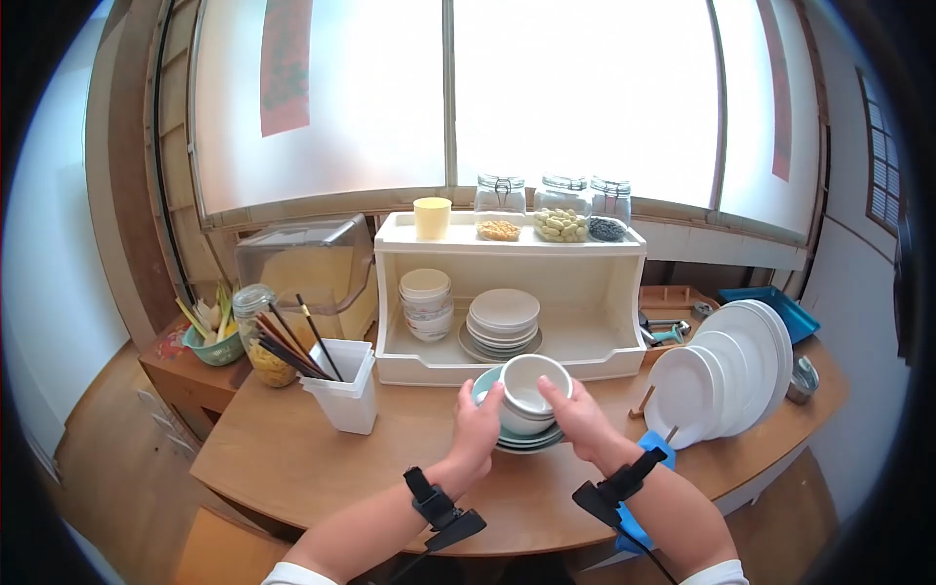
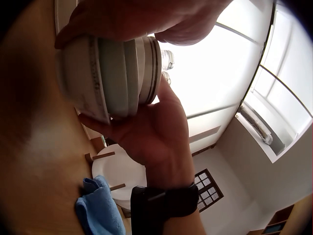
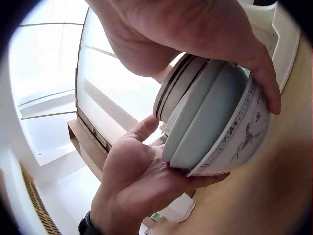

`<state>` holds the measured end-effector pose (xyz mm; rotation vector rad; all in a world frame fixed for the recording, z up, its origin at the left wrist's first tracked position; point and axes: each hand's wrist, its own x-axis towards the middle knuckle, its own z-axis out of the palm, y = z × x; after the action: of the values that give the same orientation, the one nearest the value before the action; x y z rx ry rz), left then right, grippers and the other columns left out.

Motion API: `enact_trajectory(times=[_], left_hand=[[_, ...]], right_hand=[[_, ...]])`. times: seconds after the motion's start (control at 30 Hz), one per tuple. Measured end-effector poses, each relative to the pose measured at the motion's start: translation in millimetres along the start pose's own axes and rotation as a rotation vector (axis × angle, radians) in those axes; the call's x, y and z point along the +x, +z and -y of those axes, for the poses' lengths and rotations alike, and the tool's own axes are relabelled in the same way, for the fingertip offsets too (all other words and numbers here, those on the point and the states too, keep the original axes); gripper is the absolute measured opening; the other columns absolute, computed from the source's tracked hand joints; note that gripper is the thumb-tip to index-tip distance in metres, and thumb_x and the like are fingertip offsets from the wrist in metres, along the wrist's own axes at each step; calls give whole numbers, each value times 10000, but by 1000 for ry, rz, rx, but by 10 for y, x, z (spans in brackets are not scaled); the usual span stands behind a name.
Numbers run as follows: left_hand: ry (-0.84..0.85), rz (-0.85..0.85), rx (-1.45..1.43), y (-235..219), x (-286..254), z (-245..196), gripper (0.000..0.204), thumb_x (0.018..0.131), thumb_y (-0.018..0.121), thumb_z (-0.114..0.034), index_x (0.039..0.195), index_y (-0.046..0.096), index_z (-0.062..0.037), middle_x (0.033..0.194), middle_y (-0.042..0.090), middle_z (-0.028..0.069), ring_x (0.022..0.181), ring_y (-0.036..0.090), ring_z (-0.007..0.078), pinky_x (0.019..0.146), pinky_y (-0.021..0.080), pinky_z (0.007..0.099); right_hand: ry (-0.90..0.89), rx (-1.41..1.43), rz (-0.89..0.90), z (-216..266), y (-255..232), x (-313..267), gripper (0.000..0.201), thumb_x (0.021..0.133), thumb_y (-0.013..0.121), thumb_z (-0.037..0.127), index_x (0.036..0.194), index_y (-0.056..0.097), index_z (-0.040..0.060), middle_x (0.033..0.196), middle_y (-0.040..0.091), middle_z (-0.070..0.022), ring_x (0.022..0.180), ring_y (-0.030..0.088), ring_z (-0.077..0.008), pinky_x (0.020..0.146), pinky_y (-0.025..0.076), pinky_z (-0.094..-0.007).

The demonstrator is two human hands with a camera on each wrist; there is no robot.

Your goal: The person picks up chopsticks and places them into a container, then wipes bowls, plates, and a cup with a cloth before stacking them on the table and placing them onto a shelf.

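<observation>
Both hands hold a stack of bowls between them, the left hand (image 1: pixel 474 429) on one side and the right hand (image 1: pixel 588 421) on the other. Uppermost is a small white bowl (image 1: pixel 534 383), its mouth facing up, with both thumbs near its rim. Beneath the small bowls are pale green bowls (image 3: pixel 208 120), and a patterned white bowl (image 3: pixel 244 139) is lowest. Dark rings mark a small bowl (image 2: pixel 152 68) in the left wrist view. Fingers curl round the lower bowls on both sides. The stack is raised above the table (image 1: pixel 409 487).
Behind stands a white shelf (image 1: pixel 585 363) with stacked bowls (image 1: pixel 426 302) and plates (image 1: pixel 504 307); a yellow cup (image 1: pixel 432 218) and jars (image 1: pixel 561 210) top it. Left is a white container (image 1: pixel 348 395) with chopsticks; right are racked plates (image 1: pixel 682 395) and a blue cloth (image 1: pixel 639 517).
</observation>
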<state>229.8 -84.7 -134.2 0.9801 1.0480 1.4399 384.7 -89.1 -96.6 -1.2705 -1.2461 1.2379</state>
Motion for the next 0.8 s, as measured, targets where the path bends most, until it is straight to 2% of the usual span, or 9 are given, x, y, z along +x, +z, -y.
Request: enact_trajectory(times=[0.03,0.1,0.17,0.33,0.4,0.5,0.6,0.73,0.8], left_hand=[[-21,-53,17,-86,-73,-23,735,923,581,-366,1441,246,33,1413,342,218,1290,383,279,1037,347,357],[-36,-32,18,-218,-251,-103,741,925,580,-361,1446,231,35,1421,337,216,1296,377,279,1041,344,357],[-40,-8,8,-296,-334,-192,747,927,578,-355,1450,217,36,1428,331,215,1303,370,279,1044,341,356],[-85,9,6,-429,-377,-123,753,944,547,-354,1479,151,-1,1444,342,186,1327,334,255,1081,274,354],[-80,19,0,-446,-376,-70,753,946,538,-364,1478,153,2,1449,338,184,1333,328,256,1085,268,352],[-85,26,-21,-434,-336,24,750,949,526,-380,1478,158,5,1455,333,183,1341,319,259,1092,256,349],[-76,13,33,-457,-235,212,742,952,519,-388,1477,169,2,1457,335,183,1344,316,259,1097,249,349],[-47,8,120,-439,-146,278,722,955,512,-391,1475,193,-6,1453,344,185,1341,323,258,1097,251,347],[-62,17,113,-434,-124,255,722,955,511,-390,1476,191,-7,1452,345,185,1338,327,259,1095,254,346]], right_hand=[[66,-80,-24,-74,79,-33,446,948,547,406,1267,515,96,1054,622,-51,911,604,-130,658,531,-318],[23,-28,30,-204,172,-99,444,949,544,405,1267,516,98,1039,625,-50,883,607,-129,626,524,-316],[-3,84,62,-186,278,-184,466,927,587,391,1196,565,12,1081,637,-106,935,585,-164,777,480,-323],[-1,72,19,-281,357,-244,465,930,585,383,1187,573,-4,1071,644,-115,965,585,-174,812,478,-336],[-53,-2,84,-398,320,-162,420,959,529,398,1239,543,86,1019,634,-51,859,590,-114,613,502,-300],[-42,-55,-14,-524,320,-113,407,963,532,382,1232,550,77,1029,634,-51,913,569,-116,705,486,-301],[-24,13,-7,-657,275,-53,411,964,538,373,1236,543,65,1053,629,-52,948,550,-115,763,466,-305],[-40,7,-14,-555,263,-141,437,959,547,378,1250,526,53,1078,622,-58,944,557,-120,765,473,-305],[-79,76,-2,-501,261,-147,504,920,592,422,1186,537,-2,1015,630,-112,862,591,-153,666,492,-303]])
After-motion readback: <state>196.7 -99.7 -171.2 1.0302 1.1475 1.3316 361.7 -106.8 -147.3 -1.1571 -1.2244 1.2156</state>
